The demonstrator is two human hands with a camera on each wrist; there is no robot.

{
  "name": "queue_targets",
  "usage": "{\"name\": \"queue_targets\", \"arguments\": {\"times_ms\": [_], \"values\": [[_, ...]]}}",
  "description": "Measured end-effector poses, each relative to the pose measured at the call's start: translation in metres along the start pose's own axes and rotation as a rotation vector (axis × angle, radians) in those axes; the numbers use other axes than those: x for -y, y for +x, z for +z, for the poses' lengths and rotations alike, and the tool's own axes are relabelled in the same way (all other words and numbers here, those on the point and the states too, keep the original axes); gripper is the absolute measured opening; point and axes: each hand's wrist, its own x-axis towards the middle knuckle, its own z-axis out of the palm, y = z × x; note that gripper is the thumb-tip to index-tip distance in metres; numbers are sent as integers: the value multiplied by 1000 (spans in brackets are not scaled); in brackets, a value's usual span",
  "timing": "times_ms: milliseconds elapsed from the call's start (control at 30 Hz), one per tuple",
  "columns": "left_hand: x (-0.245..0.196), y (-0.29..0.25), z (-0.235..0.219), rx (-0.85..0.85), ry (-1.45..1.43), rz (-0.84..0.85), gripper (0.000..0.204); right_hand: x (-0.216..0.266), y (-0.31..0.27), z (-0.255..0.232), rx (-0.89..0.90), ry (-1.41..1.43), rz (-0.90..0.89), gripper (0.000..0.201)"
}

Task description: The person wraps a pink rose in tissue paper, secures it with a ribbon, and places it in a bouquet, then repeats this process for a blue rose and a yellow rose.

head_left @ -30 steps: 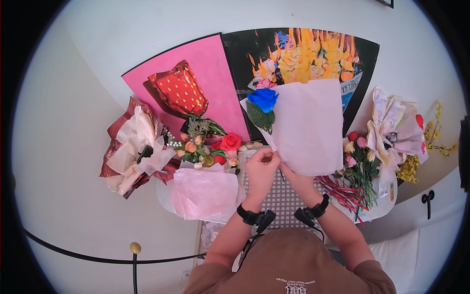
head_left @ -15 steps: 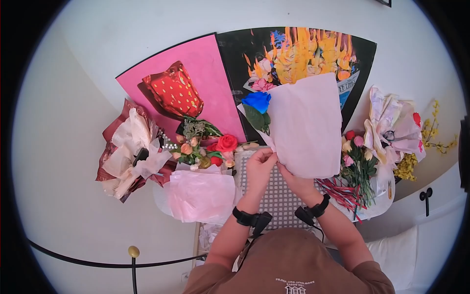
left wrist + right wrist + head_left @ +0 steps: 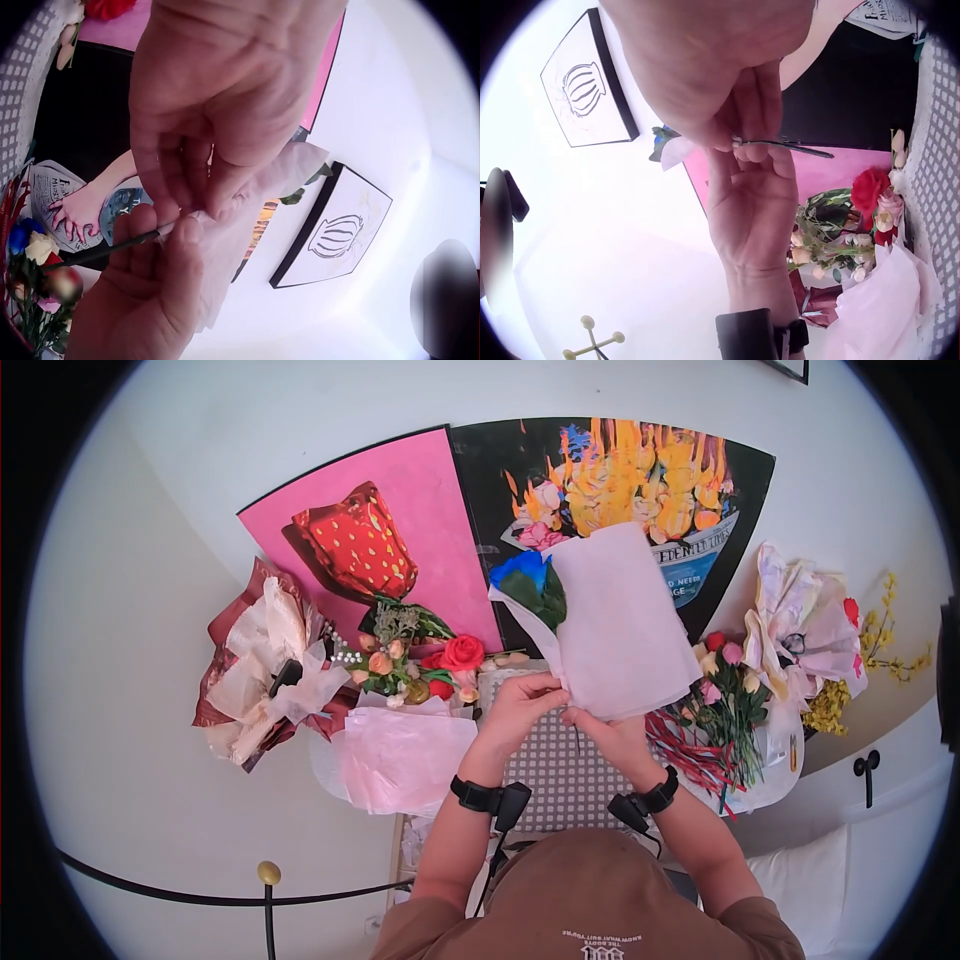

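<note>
A blue rose [image 3: 523, 572] with green leaves is partly enclosed by pale pink wrapping paper [image 3: 625, 630], held up above the table. My left hand [image 3: 522, 712] pinches the paper's gathered lower end between thumb and fingers. Right beside it, my right hand [image 3: 612, 740] pinches the same gathered end, with its thumb pressed on the paper in the left wrist view. The dark stem [image 3: 112, 250] sticks out below the fingertips. In the right wrist view, the two hands meet at the stem [image 3: 802, 149], and most of the paper is hidden.
A stack of pink paper sheets [image 3: 405, 755] lies at the left, below mixed flowers [image 3: 400, 660]. More stemmed flowers [image 3: 735, 705] and red ribbons [image 3: 690, 745] lie at the right. Wrapped bouquets stand at both ends. Two pictures lean behind the checked tablecloth [image 3: 560, 790].
The paper has turned so its top leans left, and its left edge now covers part of the blue rose. My left wrist has swung outward; both hands keep their hold.
</note>
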Motion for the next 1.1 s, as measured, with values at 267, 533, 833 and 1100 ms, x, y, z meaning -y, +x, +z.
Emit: {"name": "queue_targets", "arguments": {"times_ms": [267, 533, 833, 1100], "values": [[16, -11, -4, -6, -28, 100, 10, -28, -11, -19, 84, -86, -21, 44], [8, -41, -39, 11, 116, -33, 6, 61, 16, -93, 223, 805, -41, 98], [-6, -43, -35, 105, 404, -5, 7, 106, 52, -108, 308, -594, -22, 42], [10, -45, -21, -277, 702, 214, 10, 95, 67, -109, 329, -624, 238, 23]]}}
